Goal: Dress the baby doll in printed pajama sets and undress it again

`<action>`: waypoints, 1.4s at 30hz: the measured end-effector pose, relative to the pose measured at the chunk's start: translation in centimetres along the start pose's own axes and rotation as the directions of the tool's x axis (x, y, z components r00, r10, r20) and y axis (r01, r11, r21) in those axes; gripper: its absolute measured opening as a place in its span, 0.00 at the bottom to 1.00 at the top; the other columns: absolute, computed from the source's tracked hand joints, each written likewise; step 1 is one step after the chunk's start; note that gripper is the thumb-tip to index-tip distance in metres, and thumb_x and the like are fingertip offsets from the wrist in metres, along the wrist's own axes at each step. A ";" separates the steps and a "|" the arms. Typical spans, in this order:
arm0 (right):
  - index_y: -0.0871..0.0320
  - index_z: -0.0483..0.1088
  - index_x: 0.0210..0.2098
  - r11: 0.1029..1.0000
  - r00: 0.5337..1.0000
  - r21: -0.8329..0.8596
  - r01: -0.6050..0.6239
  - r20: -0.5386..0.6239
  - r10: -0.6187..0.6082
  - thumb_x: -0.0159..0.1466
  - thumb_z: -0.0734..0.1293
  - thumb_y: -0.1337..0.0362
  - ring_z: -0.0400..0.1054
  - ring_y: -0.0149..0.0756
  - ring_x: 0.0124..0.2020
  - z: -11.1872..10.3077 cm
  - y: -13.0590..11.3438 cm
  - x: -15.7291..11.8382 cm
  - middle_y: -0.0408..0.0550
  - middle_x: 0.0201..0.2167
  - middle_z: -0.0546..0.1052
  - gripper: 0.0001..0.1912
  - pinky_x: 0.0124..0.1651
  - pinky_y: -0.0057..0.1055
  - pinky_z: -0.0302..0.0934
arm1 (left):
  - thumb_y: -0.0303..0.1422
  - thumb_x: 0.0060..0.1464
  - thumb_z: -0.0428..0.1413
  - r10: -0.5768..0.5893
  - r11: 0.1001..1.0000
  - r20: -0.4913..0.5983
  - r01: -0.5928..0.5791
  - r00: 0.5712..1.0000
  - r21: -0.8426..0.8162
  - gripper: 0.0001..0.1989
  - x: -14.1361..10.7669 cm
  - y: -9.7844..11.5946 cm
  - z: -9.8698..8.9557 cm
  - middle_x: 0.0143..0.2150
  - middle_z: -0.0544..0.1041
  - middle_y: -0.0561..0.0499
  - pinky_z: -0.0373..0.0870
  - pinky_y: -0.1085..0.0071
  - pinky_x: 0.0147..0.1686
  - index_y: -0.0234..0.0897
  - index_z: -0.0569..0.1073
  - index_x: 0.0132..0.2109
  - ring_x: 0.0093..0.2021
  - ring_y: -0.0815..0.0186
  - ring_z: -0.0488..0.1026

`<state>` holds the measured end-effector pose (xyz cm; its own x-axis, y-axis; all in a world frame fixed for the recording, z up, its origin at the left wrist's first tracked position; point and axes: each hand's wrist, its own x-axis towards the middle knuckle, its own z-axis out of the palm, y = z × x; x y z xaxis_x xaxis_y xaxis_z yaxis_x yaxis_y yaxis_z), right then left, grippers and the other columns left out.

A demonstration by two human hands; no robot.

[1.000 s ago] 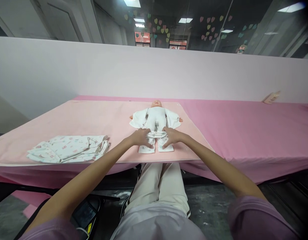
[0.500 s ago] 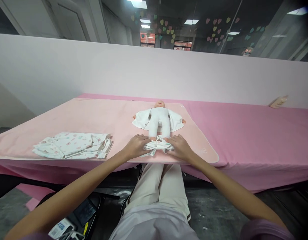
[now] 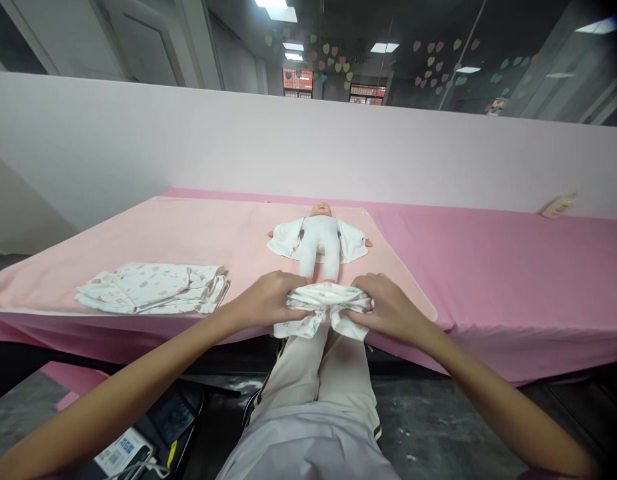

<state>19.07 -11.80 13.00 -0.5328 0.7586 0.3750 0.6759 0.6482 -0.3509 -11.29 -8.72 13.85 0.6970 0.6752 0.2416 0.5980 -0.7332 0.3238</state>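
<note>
A baby doll lies on its back on the peach mat, its feet toward me and a white garment spread around its arms. Just in front of its feet I hold a pair of small white printed baby pants, bunched at the top. My left hand grips one side of the bunched cloth, thumb underneath and fingers over it. On the opposite side my right hand pinches the cloth the same way. The two lower ends of the pants hang over the table's front edge. The doll's feet are partly hidden behind the cloth.
Folded printed baby clothes lie on the mat to the left. A pink cloth covers the table, with a beige bottle against the white wall. Below left, a chair carries a white boxy item and a cable.
Both hands have drawn the pants toward me, off the doll's feet, and moved farther apart. The cloth is now stretched wider between them. The doll stays in place.
</note>
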 end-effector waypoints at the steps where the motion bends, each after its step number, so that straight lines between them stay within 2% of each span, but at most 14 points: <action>1: 0.54 0.68 0.34 1.000 1.000 -0.009 0.000 -0.006 0.000 0.65 0.74 0.56 0.68 0.42 0.37 -1.4 -0.2 0.6 0.47 0.35 0.79 0.13 0.42 0.36 0.55 | 0.50 0.62 0.62 -0.008 1.000 -0.014 0.008 1.000 0.009 0.18 0.5 0.3 -1.1 0.36 0.80 0.50 0.63 0.67 0.37 0.39 0.74 0.39 0.37 0.60 0.76; 4: 0.54 0.70 0.39 0.999 1.000 -0.051 -0.014 -0.011 0.014 0.63 0.76 0.42 0.69 0.45 0.39 -5.7 -0.3 3.0 0.52 0.41 0.80 0.23 0.40 0.36 0.56 | 0.57 0.56 0.65 -0.035 0.999 -0.060 0.035 0.998 0.013 0.26 2.8 1.1 -5.3 0.39 0.81 0.48 0.62 0.68 0.34 0.39 0.76 0.47 0.37 0.59 0.76; 6: 0.54 0.71 0.42 0.998 0.999 -0.060 -0.035 -0.014 0.034 0.65 0.72 0.39 0.69 0.45 0.40 -8.4 -0.1 5.1 0.52 0.43 0.80 0.25 0.39 0.36 0.56 | 0.58 0.54 0.65 -0.036 0.999 -0.088 0.035 0.995 -0.016 0.30 4.7 1.5 -8.4 0.40 0.81 0.48 0.62 0.69 0.32 0.40 0.76 0.51 0.35 0.60 0.75; 10: 0.54 0.68 0.34 0.995 0.994 -0.069 -0.067 -0.095 0.061 0.77 0.58 0.44 0.68 0.42 0.36 -12.9 0.1 8.9 0.48 0.35 0.77 0.24 0.39 0.36 0.55 | 0.56 0.64 0.57 0.008 1.000 -0.224 -0.008 0.975 0.004 0.24 8.2 2.0 -13.7 0.34 0.78 0.48 0.60 0.69 0.31 0.39 0.78 0.44 0.32 0.64 0.71; 13: 0.54 0.69 0.31 0.988 0.983 -0.141 -0.068 -0.176 0.043 0.76 0.58 0.50 0.67 0.41 0.34 -15.2 -0.1 10.7 0.46 0.31 0.75 0.22 0.39 0.37 0.54 | 0.52 0.66 0.55 0.031 0.997 -0.284 -0.010 0.958 0.076 0.21 9.7 2.5 -16.3 0.30 0.74 0.49 0.60 0.67 0.32 0.38 0.78 0.40 0.30 0.65 0.68; 16: 0.55 0.74 0.33 0.978 0.973 -0.200 -0.066 -0.228 0.019 0.72 0.62 0.53 0.68 0.42 0.37 -16.7 -0.4 11.5 0.48 0.33 0.77 0.17 0.41 0.38 0.55 | 0.49 0.64 0.58 0.052 0.987 -0.289 -0.006 0.956 0.159 0.18 10.3 2.9 -18.0 0.29 0.73 0.49 0.61 0.66 0.34 0.38 0.79 0.41 0.31 0.63 0.70; 20: 0.56 0.79 0.37 0.976 0.962 -0.199 -0.084 -0.272 0.027 0.68 0.67 0.53 0.69 0.45 0.40 -17.8 -0.6 11.3 0.52 0.37 0.79 0.14 0.44 0.40 0.58 | 0.49 0.64 0.57 0.085 0.959 -0.275 -0.004 0.958 0.285 0.18 10.6 2.8 -19.2 0.31 0.76 0.48 0.63 0.65 0.37 0.39 0.80 0.43 0.33 0.61 0.73; 25: 0.56 0.81 0.39 0.987 0.956 -0.126 -0.104 -0.287 0.064 0.70 0.65 0.50 0.70 0.46 0.40 -18.5 -0.6 10.8 0.53 0.39 0.81 0.18 0.44 0.42 0.60 | 0.51 0.65 0.56 0.102 0.910 -0.248 0.011 0.963 0.414 0.21 11.0 2.1 -19.7 0.37 0.81 0.45 0.66 0.63 0.41 0.40 0.82 0.49 0.39 0.55 0.78; 31: 0.55 0.82 0.48 0.963 0.956 -0.261 -0.068 -0.294 -0.012 0.70 0.65 0.48 0.72 0.51 0.43 -18.2 0.2 10.7 0.55 0.42 0.82 0.21 0.51 0.47 0.62 | 0.54 0.63 0.57 0.036 0.894 -0.314 0.110 0.949 0.434 0.27 11.1 1.9 -20.1 0.48 0.84 0.41 0.70 0.57 0.46 0.43 0.80 0.60 0.46 0.49 0.79; 35: 0.55 0.81 0.40 0.944 0.965 -0.323 -0.058 -0.262 -0.030 0.70 0.65 0.47 0.69 0.56 0.46 -18.0 0.9 11.1 0.55 0.35 0.78 0.20 0.56 0.53 0.59 | 0.55 0.62 0.58 0.002 0.909 -0.301 0.124 0.953 0.398 0.25 11.7 1.7 -19.9 0.42 0.83 0.44 0.68 0.56 0.50 0.45 0.84 0.54 0.47 0.49 0.78; 39: 0.55 0.79 0.38 0.961 0.954 -0.274 -0.021 -0.294 -0.063 0.68 0.68 0.45 0.65 0.55 0.50 -17.8 0.9 11.3 0.55 0.40 0.75 0.19 0.58 0.53 0.60 | 0.53 0.58 0.59 0.043 0.936 -0.241 0.045 0.970 0.348 0.20 12.7 1.5 -19.5 0.31 0.79 0.48 0.67 0.59 0.50 0.43 0.85 0.40 0.44 0.52 0.78; 42: 0.55 0.76 0.36 0.979 0.952 -0.194 -0.060 -0.305 -0.003 0.69 0.67 0.42 0.66 0.52 0.46 -17.6 0.6 10.9 0.54 0.39 0.74 0.22 0.53 0.48 0.63 | 0.51 0.56 0.60 0.091 0.955 -0.226 -0.020 0.970 0.296 0.19 12.9 2.0 -19.3 0.34 0.79 0.48 0.68 0.61 0.48 0.42 0.84 0.36 0.41 0.55 0.78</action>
<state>22.66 -4.28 32.00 -0.3542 0.7006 0.6194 0.7925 0.5765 -0.1990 -8.70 0.07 35.27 0.6408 0.6068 0.4703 0.6743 -0.7377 0.0331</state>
